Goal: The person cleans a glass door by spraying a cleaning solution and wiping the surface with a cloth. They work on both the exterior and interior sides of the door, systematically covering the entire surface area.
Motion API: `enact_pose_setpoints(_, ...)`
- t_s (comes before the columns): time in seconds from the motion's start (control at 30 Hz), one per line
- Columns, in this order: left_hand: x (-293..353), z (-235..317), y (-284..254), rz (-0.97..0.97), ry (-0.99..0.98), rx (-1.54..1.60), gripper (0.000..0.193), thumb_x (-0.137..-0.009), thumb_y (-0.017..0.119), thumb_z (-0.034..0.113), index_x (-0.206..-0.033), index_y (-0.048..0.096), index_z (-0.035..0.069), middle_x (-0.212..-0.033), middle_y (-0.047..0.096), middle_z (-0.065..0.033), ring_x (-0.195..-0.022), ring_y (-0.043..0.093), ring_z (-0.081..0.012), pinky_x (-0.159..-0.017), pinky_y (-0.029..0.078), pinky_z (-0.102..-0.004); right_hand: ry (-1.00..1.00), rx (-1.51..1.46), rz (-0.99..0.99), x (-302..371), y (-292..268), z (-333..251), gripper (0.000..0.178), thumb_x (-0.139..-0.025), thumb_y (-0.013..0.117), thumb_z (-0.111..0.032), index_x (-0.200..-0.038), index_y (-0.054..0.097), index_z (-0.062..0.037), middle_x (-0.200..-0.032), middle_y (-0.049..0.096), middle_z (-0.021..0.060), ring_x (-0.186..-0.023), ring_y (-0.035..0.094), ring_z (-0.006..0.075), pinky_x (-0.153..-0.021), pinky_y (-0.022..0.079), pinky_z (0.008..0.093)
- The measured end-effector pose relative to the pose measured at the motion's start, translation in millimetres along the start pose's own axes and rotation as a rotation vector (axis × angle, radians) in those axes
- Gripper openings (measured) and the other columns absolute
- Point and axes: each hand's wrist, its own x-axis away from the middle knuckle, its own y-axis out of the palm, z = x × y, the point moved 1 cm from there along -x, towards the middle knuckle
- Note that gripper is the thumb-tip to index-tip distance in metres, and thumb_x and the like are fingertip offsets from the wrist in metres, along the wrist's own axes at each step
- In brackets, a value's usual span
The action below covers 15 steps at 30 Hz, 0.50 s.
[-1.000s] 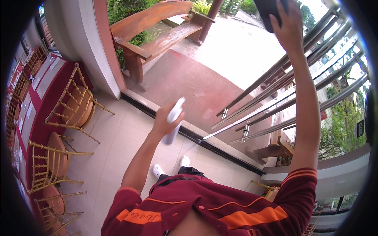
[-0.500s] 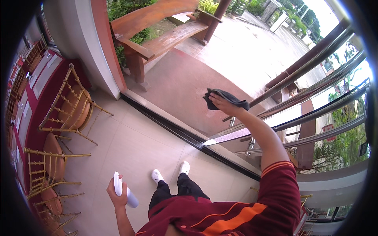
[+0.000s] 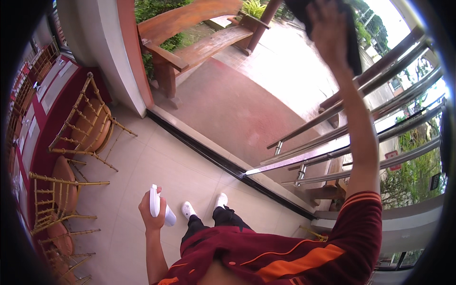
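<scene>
Shirt (image 3: 266, 256): dark red with orange stripes, lowest in view; black trousers and white shoes (image 3: 204, 206) below it on pale floor tiles (image 3: 142, 161).

Left hand (image 3: 152, 213): low, left of the legs, fingers curled shut around a white spray bottle (image 3: 159, 206); bottle upright in the fist, its base toward the shoes.

Door track (image 3: 223, 164): dark strip running diagonally across the floor just beyond the shoes; glass pane above it, shown by reflections and metal bars.

Bars (image 3: 332, 137): several steel rails, slanting up to the right, crossing the raised arm.

Right hand (image 3: 330, 26): arm stretched high at upper right, palm pressed flat with fingers spread on a dark cloth (image 3: 349, 38); cloth held against the glass near the top edge, partly hidden by the hand.

Chairs (image 3: 90, 126): gold-framed with brown seats, ranged along the left beside a dark red carpet (image 3: 45, 142).

Pillar (image 3: 123, 57): pale with a reddish edge, far left of the track.

Bench (image 3: 199, 38): wooden, outside beyond the glass on reddish paving (image 3: 228, 104); green plants (image 3: 254, 7) behind it.
</scene>
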Motion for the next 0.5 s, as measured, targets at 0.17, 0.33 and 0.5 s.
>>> enact_pose_setpoints(0.17,8.2,-2.9,-13.1,0.026,-0.09,0.006,0.027,-0.082,0.067,0.005,-0.108,0.069,-0.004,-0.104,0.075,-0.0162,-0.085,0.072,-0.0258,-0.078,0.057,-0.0375,-0.442,-0.979,-0.167,219.9,45.4,-226.9,0.055,-0.094,0.046,-0.001,-0.149,0.044,0.0043,-0.161,0.038,0.0156,-0.154,0.03,0.0311,-0.125,0.031,0.0487)
enact_pose_setpoints(0.33,9.7,-3.2,-29.3,0.109,-0.151,0.104,0.024,-0.083,0.067,0.006,-0.106,0.069,-0.003,-0.1,0.075,-0.0131,-0.079,0.068,-0.0186,-0.073,0.055,-0.0344,-0.648,-0.729,-0.544,213.0,75.6,-243.5,0.044,-0.096,0.053,0.0,-0.14,0.055,-0.0007,-0.162,0.041,0.0083,-0.156,0.025,0.0298,-0.129,0.022,0.0453)
enact_pose_setpoints(0.5,-1.5,2.4,-25.6,0.137,-0.09,0.091,0.024,-0.084,0.067,0.006,-0.105,0.069,-0.004,-0.104,0.075,-0.0145,-0.08,0.068,-0.0197,-0.077,0.055,-0.035,-0.193,-0.22,0.074,-45.9,28.4,-40.3,0.048,-0.084,0.058,0.001,-0.13,0.066,-0.011,-0.155,0.051,0.0094,-0.149,0.038,0.0296,-0.121,0.03,0.0534)
